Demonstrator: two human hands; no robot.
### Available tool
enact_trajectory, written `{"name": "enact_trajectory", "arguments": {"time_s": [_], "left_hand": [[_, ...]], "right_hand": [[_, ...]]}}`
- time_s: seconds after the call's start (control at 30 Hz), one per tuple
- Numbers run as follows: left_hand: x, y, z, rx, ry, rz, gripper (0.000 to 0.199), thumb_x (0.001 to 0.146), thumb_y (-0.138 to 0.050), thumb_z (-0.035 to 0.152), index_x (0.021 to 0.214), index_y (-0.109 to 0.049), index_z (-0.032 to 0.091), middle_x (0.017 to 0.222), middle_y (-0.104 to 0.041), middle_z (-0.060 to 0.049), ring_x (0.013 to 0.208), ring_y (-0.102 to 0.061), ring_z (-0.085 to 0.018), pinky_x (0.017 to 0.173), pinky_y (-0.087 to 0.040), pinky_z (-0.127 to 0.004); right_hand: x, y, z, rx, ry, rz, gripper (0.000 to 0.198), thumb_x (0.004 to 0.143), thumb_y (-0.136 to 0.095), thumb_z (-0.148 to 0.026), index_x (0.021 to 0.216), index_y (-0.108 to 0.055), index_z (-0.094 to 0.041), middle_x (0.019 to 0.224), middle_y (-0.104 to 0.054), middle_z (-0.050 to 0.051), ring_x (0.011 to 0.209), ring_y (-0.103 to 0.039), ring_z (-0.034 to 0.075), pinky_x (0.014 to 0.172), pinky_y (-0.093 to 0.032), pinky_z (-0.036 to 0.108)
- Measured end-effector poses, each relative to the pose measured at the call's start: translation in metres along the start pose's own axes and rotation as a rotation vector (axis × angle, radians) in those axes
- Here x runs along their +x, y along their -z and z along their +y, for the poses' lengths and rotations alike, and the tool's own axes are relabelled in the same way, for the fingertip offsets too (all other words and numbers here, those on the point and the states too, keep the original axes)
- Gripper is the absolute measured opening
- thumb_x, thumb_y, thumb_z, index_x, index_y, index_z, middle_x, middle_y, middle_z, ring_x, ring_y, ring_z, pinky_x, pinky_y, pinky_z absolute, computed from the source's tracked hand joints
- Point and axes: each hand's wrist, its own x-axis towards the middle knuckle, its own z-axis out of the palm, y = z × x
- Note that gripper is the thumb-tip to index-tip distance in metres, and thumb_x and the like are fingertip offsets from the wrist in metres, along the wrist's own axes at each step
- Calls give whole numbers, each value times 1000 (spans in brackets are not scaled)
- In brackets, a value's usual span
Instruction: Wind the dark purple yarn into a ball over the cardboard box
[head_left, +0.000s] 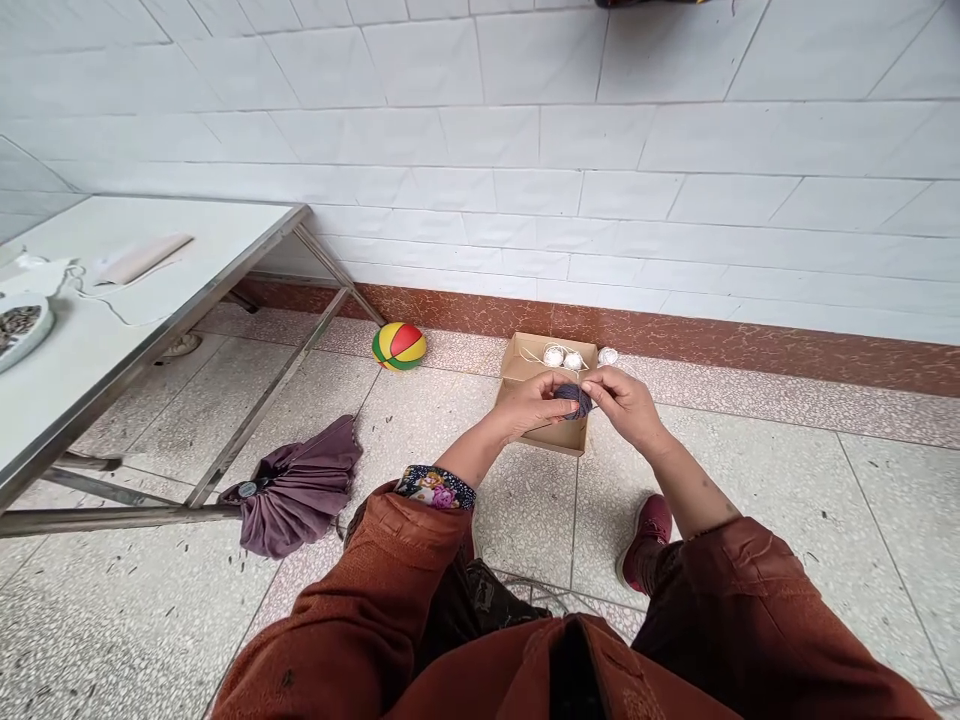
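Head view: our left hand (531, 405) clamps the dark yarn ball (574, 402); our right hand (626, 403) meets its 2 o'clock edge, whether pinching we cannot tell. Beneath sits the open cardboard box (555, 438), white balls (553, 356) toward 11 and 12 o'clock. Risk, we judge: slack left grip drops the ball; hard right tug loosens its windings.

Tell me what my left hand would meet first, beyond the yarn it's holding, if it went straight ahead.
Probably your right hand, whose fingers are just past the dark blue-grey ball of yarn in your left hand; depth is unclear from this view.
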Motion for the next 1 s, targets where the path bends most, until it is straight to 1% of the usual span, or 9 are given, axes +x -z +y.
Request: {"name": "enact_trajectory", "arguments": {"time_s": [0.1,0.2,0.37,0.5,0.6,0.67,0.77,0.9,1.0], "left_hand": [[-4,0,3,-119,25,-91,53,74,-83,32,120,-60,21,102,-65,-4,78,-60,-11,69,-46,-26],[-3,2,4,-252,22,-121,56,76,-82,35,125,-59,22,104,-66,-5,79,-62,-11,71,-49,-27],[4,9,2,-363,-58,-18,46,73,-82,34,113,-65,17,108,-68,-8,84,-62,-13,76,-50,-28],[6,12,3,-186,-120,122,40,74,-76,27,111,-66,17,111,-68,-7,88,-61,-13,76,-47,-26],[7,13,2,34,-169,206,36,73,-74,23,108,-67,17,109,-68,-6,94,-61,-15,85,-46,-29],[7,13,0,145,-170,235,37,71,-75,21,108,-66,17,107,-68,-6,94,-60,-15,90,-45,-32],[8,12,-4,213,-116,222,52,69,-76,20,119,-62,18,106,-67,-6,89,-60,-16,88,-46,-34],[6,9,-6,200,-106,82,69,69,-77,19,134,-55,21,103,-65,-5,92,-60,-17,89,-46,-36],[3,7,-3,73,-127,0,68,70,-76,19,135,-54,23,108,-64,-5,99,-59,-17,90,-46,-34]], "right_hand": [[1,-5,9,19,-86,39,28,96,-58,-46,83,-66,-23,79,-67,3,73,-59,19,70,-48,32],[-1,-12,16,29,-140,-11,28,96,-55,-45,83,-65,-23,79,-67,2,73,-60,19,69,-47,31],[-4,-19,17,-30,-123,-105,30,97,-53,-46,82,-63,-23,72,-64,2,71,-59,20,65,-45,30],[-7,-20,4,-13,-7,-225,31,98,-54,-45,79,-63,-22,70,-61,1,64,-55,16,62,-43,29],[-8,-17,-8,50,69,-282,27,97,-56,-44,83,-66,-23,75,-65,1,68,-59,16,67,-47,30],[-7,-13,-13,86,75,-239,24,97,-59,-44,88,-69,-24,82,-70,3,74,-63,18,71,-50,32],[-2,-7,-13,100,51,-110,21,96,-61,-43,90,-72,-26,89,-73,5,83,-66,21,79,-51,36],[5,-5,0,67,-39,31,23,94,-61,-44,86,-71,-25,85,-71,4,83,-64,22,79,-50,37],[6,-10,12,63,-127,40,27,94,-59,-45,82,-68,-23,80,-68,3,76,-61,20,74,-48,34]]}}
